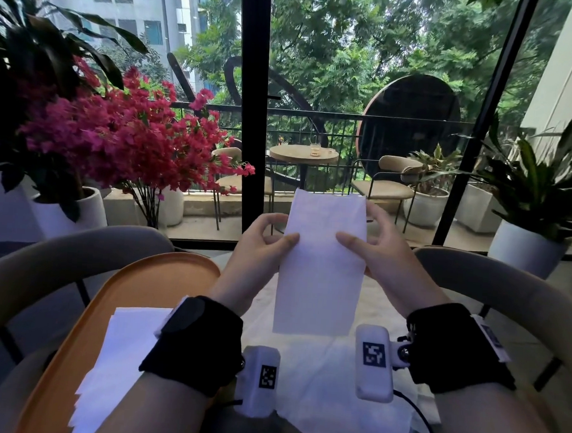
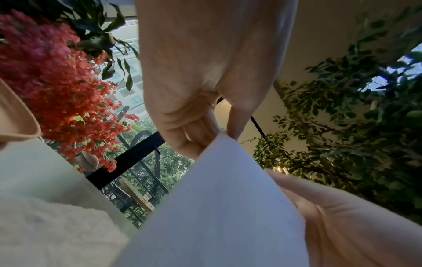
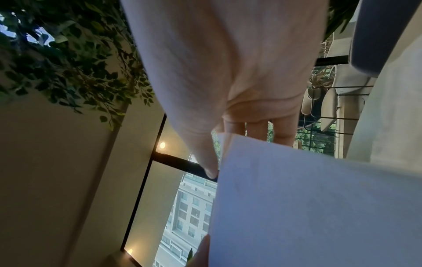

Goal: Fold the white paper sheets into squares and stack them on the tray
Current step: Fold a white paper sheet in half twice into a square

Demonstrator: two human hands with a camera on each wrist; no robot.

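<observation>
Item: white paper sheet (image 1: 321, 268) — a tall rectangle, apparently already folded once, held upright in the air above the worktop (image 1: 318, 379).

Left hand (image 1: 259, 245): pinching the sheet's left edge, thumb in front, fingers behind.
Right hand (image 1: 376, 248): pinching the right edge likewise.

Step in hand, as judged: the second fold, long strip into a square. To do it well — bring the two short edges together, match the corners exactly before any crease is pressed, then run a fingertip along the fold; thin paper skews easily.

Container: orange tray (image 1: 147, 274), at the left, just beside the left wrist. Contents: white folded sheets (image 1: 122, 357) in a loose pile, edges not aligned; count cannot be told.
</observation>
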